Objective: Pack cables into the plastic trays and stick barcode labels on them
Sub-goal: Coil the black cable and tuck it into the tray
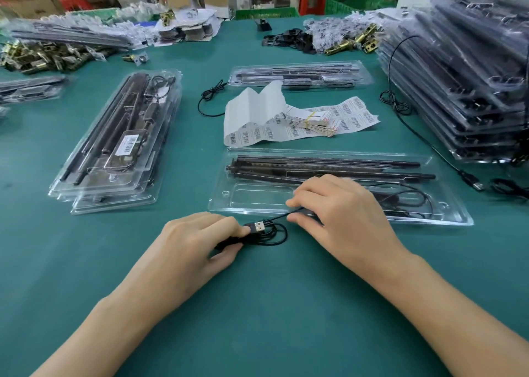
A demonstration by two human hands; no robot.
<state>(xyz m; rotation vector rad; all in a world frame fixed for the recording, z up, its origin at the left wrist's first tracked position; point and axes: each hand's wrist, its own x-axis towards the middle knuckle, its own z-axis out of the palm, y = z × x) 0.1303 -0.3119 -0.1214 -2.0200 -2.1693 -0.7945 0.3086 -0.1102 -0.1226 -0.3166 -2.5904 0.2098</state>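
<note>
The person is working at the near side of the green table [257, 319], with both forearms stretched out over it. The left hand [197, 242] is pinching a black cable [274, 235] between thumb and curled fingers, right behind its silver USB plug [259, 226]. The plug is pointing toward the right hand, and a few loose loops of the cable are lying on the table just beside the left hand. The right hand [343, 213] is gripping a strand of the same cable with its fingertips closed on it. It is sitting over the near edge of a clear plastic tray [220, 205].

That tray is lying lengthwise in front of the person, holding long dark rods along its far side. More thin black cable is curving through its right part.

Just behind it a strip of barcode labels [286, 134] is lying curled on the table. A second filled tray [300, 74] is sitting farther back, with a small tied cable [210, 99] beside its left end. A short stack of packed trays [114, 147] is resting at an angle to the left, the top 1 wearing a barcode label. A tall stack of trays [472, 76] is standing on the right, with another cable trailing down beside it.
</note>
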